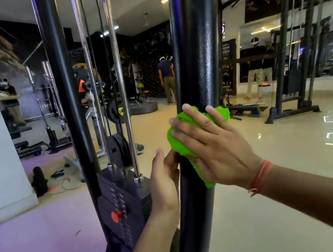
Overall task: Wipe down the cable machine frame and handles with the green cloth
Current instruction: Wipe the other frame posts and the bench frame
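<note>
The black post (192, 61) is running up the frame's centre, and the cloth (182, 143), bunched at centre against it, could be slipping down if the flat palm eases off. The right hand (211, 140) is pressing it with fingers straight and spread, while the left hand (165, 180), lower centre, is bracing the post with fingers extended.

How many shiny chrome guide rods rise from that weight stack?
2. One chrome rod stands on the left and one chrome rod on the right, ending in the weight stack. More may be hidden behind the black posts.
</note>
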`<state>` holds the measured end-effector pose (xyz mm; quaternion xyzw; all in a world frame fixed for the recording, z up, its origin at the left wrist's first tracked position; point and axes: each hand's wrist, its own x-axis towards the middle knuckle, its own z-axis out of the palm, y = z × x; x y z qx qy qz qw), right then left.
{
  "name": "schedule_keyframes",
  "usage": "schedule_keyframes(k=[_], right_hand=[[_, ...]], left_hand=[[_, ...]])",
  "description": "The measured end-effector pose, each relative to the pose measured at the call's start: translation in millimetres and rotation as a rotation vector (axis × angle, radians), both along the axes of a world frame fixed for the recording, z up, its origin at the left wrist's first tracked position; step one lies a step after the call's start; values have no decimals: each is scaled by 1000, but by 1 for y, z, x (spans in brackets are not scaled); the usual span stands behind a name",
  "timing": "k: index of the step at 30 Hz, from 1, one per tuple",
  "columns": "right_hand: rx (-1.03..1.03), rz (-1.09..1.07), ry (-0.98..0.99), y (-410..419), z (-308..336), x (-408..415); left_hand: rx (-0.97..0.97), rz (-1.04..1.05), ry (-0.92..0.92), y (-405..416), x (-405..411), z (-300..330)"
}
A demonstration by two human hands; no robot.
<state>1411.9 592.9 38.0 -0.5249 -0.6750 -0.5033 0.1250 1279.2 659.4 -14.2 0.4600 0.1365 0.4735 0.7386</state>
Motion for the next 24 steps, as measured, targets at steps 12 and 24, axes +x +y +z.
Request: schedule_keyframes(k=[12, 24], right_hand=[[-48, -158, -412, -9, 160, 10], [140, -129, -292, -7, 260, 9]], left_hand=[[46, 25, 8, -6, 0, 65], [263, 47, 76, -12, -8, 139]])
